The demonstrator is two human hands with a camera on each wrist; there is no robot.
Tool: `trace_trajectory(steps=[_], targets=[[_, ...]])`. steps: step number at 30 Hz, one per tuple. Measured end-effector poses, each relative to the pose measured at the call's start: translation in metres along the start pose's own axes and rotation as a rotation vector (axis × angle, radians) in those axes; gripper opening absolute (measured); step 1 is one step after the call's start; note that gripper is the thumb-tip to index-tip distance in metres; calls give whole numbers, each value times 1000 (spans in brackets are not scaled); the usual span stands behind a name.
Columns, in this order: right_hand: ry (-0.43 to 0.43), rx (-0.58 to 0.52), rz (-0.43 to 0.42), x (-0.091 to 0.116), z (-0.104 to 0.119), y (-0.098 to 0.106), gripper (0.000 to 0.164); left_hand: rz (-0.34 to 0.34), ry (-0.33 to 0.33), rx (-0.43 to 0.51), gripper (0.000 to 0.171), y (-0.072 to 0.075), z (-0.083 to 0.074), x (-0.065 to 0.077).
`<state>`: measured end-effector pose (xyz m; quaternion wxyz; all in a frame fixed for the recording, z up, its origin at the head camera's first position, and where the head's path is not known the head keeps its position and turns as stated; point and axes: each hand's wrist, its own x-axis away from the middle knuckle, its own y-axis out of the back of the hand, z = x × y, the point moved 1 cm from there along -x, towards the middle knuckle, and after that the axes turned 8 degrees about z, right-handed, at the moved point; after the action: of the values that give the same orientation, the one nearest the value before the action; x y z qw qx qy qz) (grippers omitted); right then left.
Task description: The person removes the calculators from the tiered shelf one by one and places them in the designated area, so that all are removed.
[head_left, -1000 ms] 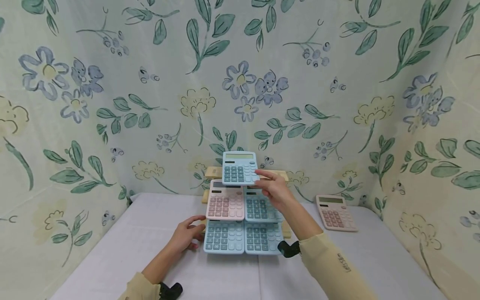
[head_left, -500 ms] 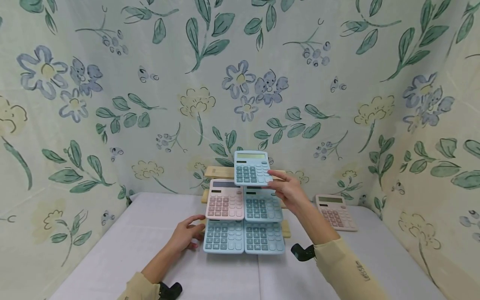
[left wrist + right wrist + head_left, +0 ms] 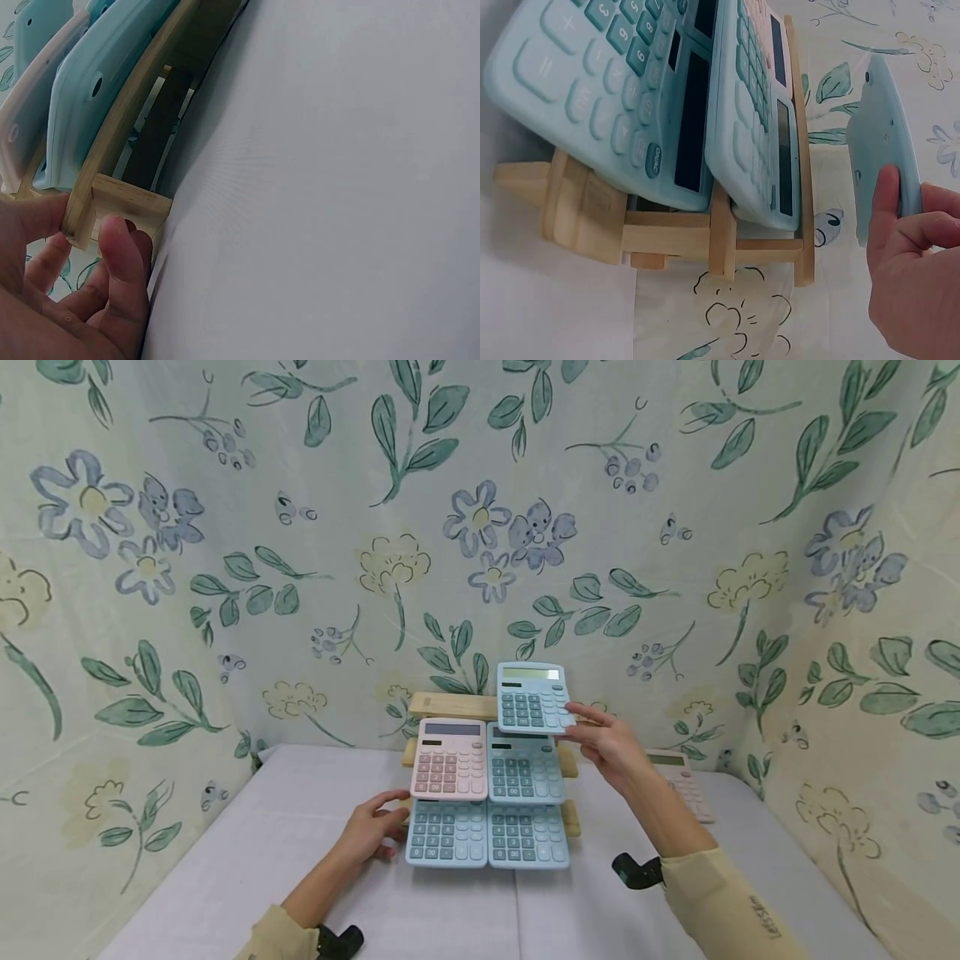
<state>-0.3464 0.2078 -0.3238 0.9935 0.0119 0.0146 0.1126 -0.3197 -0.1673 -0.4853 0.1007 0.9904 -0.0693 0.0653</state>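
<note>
My right hand (image 3: 611, 756) pinches the right edge of a light blue calculator (image 3: 532, 697), its keys facing me. This calculator is in the air in front of the right part of the top tier of a wooden rack (image 3: 453, 705); its back shows in the right wrist view. On the middle tier a pink calculator (image 3: 450, 760) leans beside a blue calculator (image 3: 517, 777). The bottom tier bears two more blue calculators, the left one (image 3: 447, 837) and the right one (image 3: 528, 837). At the rack's lower left end, my left hand (image 3: 82, 300) holds the wood between curled fingers and thumb.
Another pink calculator (image 3: 693, 793) lies on the white-covered table (image 3: 300, 785) at the right, partly hidden by my right forearm. A floral cloth (image 3: 337, 610) hangs behind the rack and along both sides.
My right hand has moved the held blue calculator rightward, from the middle of the rack's top tier to its right side. The left hand and the other calculators stay put.
</note>
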Motion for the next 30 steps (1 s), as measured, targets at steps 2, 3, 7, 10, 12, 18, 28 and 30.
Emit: trace_trajectory(steps=[2,3,7,10,12,18,28,30], targets=[[-6,1,3,2,-1,6,53,0,3,0,44,0,1,0],[-7,2,5,3,-2,8,53,0,5,-1,44,0,2,0],[-1,-2,9,6,-3,17,53,-5,9,-4,44,1,4,-2],[-2,-8,2,9,-2,25,53,-7,9,-7,43,0,3,-3],[-11,-13,-6,10,-2,28,53,-7,8,-10,44,0,1,-2],[-32,-14,-30,16,-2,38,56,-10,12,-10,43,1,0,-3],[-25,-77,-44,24,-4,59,60,3,18,-9,43,2,2,-4],[-32,-91,-51,25,-5,63,60,4,15,-9,43,2,2,-4]])
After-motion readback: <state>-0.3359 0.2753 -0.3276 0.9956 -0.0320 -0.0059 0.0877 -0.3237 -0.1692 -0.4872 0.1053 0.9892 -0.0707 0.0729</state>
